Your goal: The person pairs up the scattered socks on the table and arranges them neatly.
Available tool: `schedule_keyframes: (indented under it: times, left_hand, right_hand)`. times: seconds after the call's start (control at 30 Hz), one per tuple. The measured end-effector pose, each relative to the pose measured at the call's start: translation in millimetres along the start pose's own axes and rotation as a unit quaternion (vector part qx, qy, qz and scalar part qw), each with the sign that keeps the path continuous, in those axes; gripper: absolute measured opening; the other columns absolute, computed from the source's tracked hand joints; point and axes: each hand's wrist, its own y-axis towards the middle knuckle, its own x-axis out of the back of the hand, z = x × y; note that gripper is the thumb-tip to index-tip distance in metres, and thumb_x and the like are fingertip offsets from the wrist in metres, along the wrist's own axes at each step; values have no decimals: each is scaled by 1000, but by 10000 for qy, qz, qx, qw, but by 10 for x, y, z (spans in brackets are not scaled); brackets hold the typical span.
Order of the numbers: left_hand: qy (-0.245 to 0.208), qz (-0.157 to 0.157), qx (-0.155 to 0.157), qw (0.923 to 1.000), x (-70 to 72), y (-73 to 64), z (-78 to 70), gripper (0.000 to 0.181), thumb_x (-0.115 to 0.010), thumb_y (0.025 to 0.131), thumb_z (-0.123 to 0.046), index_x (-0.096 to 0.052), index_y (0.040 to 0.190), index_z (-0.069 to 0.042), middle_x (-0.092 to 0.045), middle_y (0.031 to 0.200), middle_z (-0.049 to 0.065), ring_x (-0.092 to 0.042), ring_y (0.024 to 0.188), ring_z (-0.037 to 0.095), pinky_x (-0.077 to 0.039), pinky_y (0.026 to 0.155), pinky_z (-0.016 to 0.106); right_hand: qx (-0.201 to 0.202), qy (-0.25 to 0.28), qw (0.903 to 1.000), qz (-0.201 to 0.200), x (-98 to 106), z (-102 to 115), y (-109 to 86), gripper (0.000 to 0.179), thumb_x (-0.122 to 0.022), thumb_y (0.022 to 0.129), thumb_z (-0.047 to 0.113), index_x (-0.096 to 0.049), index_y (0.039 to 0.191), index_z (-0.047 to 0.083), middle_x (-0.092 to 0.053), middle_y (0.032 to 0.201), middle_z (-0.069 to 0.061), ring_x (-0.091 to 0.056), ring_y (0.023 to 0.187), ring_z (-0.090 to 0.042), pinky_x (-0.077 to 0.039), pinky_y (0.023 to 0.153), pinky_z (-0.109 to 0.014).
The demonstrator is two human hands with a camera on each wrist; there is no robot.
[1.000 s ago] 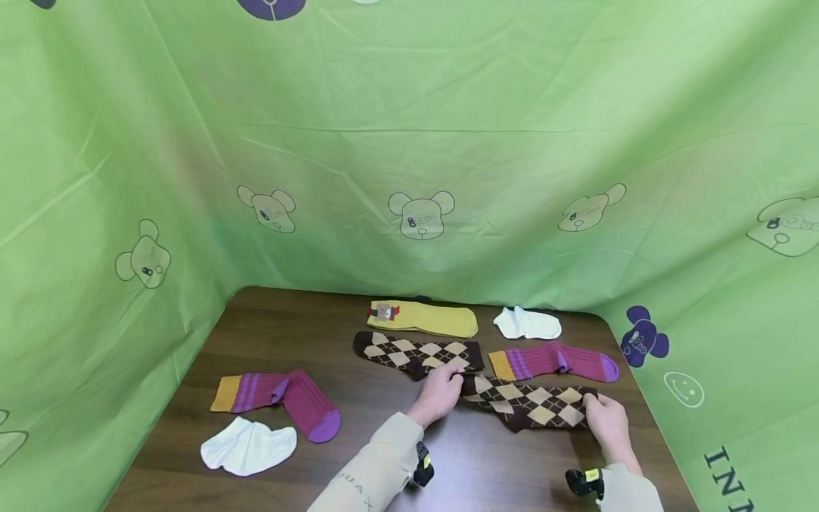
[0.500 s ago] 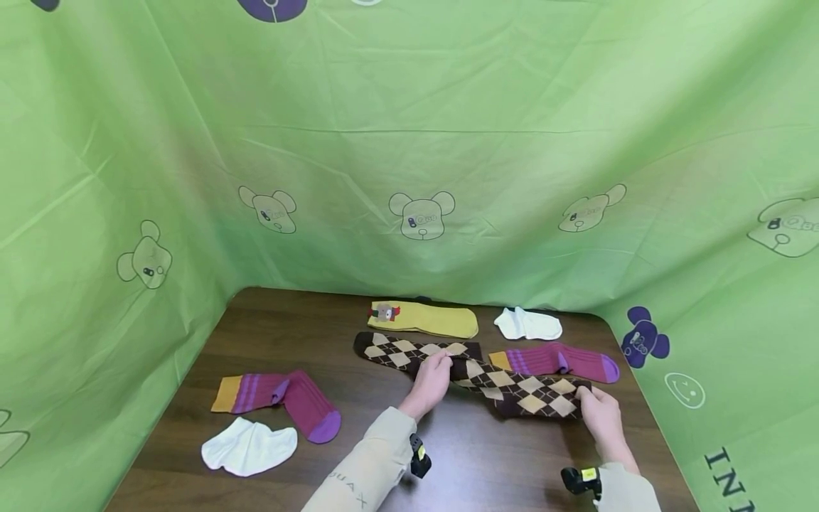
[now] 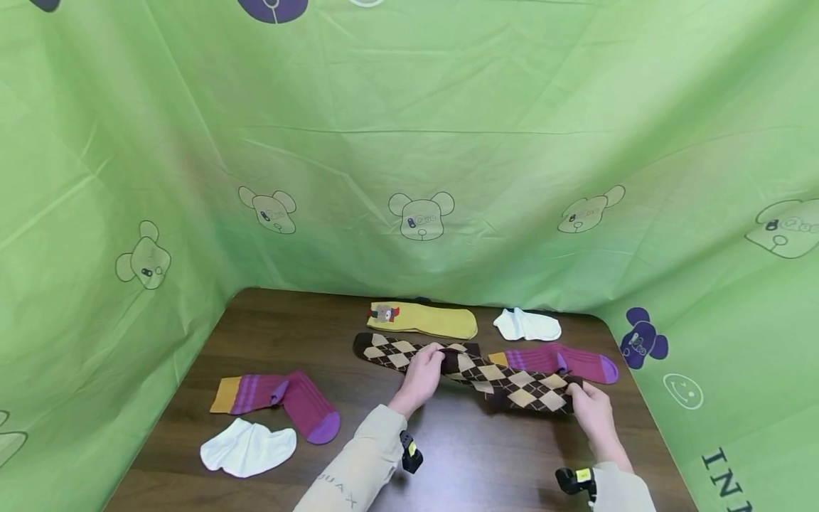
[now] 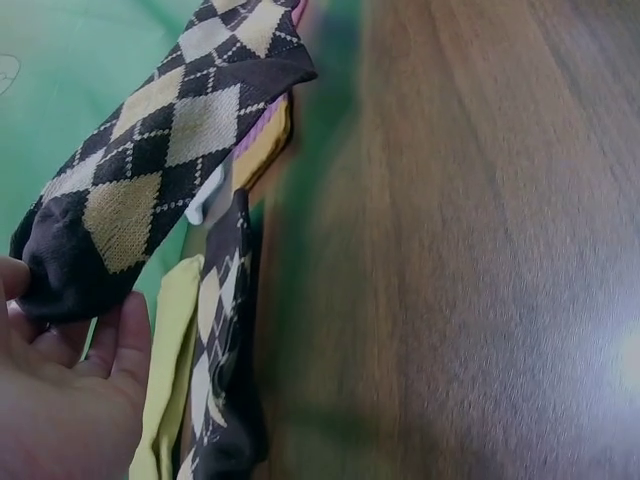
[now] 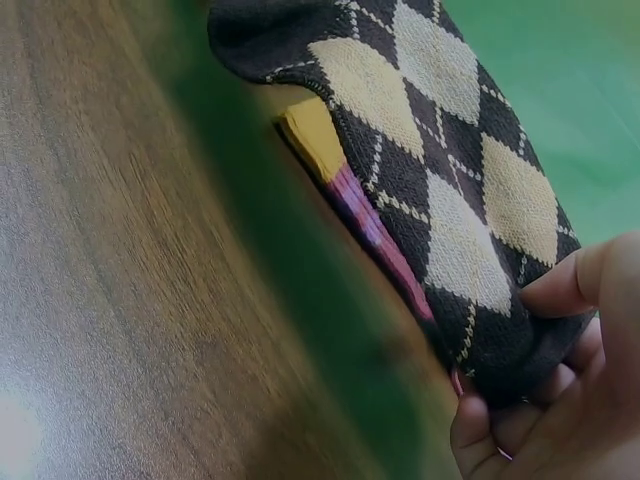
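Note:
Stretched between both hands is a brown argyle sock (image 3: 520, 382) with beige diamonds. My left hand (image 3: 421, 373) pinches its dark toe, thumb on top, as the left wrist view shows. At the other end my right hand (image 3: 591, 412) pinches the dark cuff between thumb and fingers. A matching argyle sock (image 3: 390, 350) lies flat just behind, its right part overlapped by the left hand and the held sock. In the right wrist view, the held sock passes over a purple sock with a yellow cuff (image 5: 318, 138).
Behind lie a yellow sock (image 3: 435, 321) and a white sock (image 3: 527, 325); a purple sock (image 3: 585, 363) is at right. Another purple sock (image 3: 310, 405) and white sock (image 3: 249, 446) lie at left on the wooden table (image 3: 281, 327). A green curtain (image 3: 345, 163) surrounds the back and sides.
Both hands have moved left and slightly back with the argyle sock between them. It now overlaps the matching sock and the right purple sock in the head view.

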Motion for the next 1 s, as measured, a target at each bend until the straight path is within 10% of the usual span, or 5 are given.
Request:
schedule_keyframes:
  times: [1.0]
  left_hand:
    - [-392,-427,60,9983,402,62,148,17,-54,103,-15,-69,99,-9,-47,67,-2,-47,63,15,-41,67,33]
  right_hand:
    - [449,486,9950,754,-261,243,-34,32,-54,100,8,-60,121,-16,-74,98,-19,-64,75,-10,-50,66,-22]
